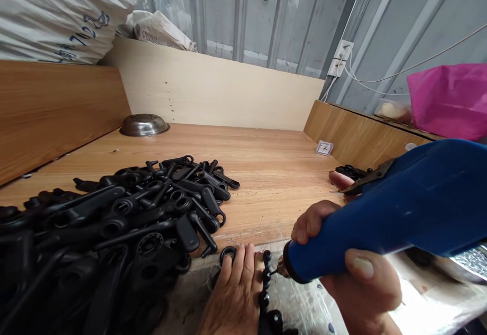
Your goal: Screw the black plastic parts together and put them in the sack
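My right hand (365, 274) is wrapped round a blue power tool (350, 233) at the lower right. The tool's thin tip reaches a row of small black knobbed parts (266, 279) near the front edge. My left hand (239, 284) lies palm down just left of that row, its fingers extended side by side and pressed on black parts. A black ring-ended part (228, 255) shows at its fingertips. To the left spreads a large pile of black plastic handles (152, 208).
An upturned metal bowl (144, 125) sits at the back left, and a small clock (324, 147) at the back right. Wooden boards (220, 94) wall the table. White sacks (64, 15) rest at upper left, a pink bag (449, 99) at right.
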Demonstrator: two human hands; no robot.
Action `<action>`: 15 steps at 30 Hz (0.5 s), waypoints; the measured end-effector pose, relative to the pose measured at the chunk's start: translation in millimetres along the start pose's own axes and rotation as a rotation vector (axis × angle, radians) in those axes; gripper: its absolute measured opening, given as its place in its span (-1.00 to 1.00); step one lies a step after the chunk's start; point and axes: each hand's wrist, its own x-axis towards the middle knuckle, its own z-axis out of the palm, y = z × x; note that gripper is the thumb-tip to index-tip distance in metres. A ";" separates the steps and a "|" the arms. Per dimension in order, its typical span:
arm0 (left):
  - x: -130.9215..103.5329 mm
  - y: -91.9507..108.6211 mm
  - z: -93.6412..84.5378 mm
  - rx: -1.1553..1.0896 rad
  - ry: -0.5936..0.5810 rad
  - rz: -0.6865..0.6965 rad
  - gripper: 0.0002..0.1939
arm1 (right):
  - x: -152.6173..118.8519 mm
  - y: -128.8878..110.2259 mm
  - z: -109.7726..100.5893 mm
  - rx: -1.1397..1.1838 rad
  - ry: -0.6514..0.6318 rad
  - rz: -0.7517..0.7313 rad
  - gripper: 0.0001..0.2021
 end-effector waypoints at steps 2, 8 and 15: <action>-0.5 -0.8 -0.4 0.025 0.019 0.013 -0.53 | -1.2 1.1 -3.3 -0.013 0.003 0.008 -0.46; -2.8 0.3 7.8 0.062 0.076 0.003 -0.52 | -1.2 3.0 -3.8 0.032 -0.035 0.018 -0.48; -3.0 -1.9 16.3 0.043 0.073 0.010 -0.52 | 0.8 4.9 0.7 0.048 -0.033 -0.006 -0.34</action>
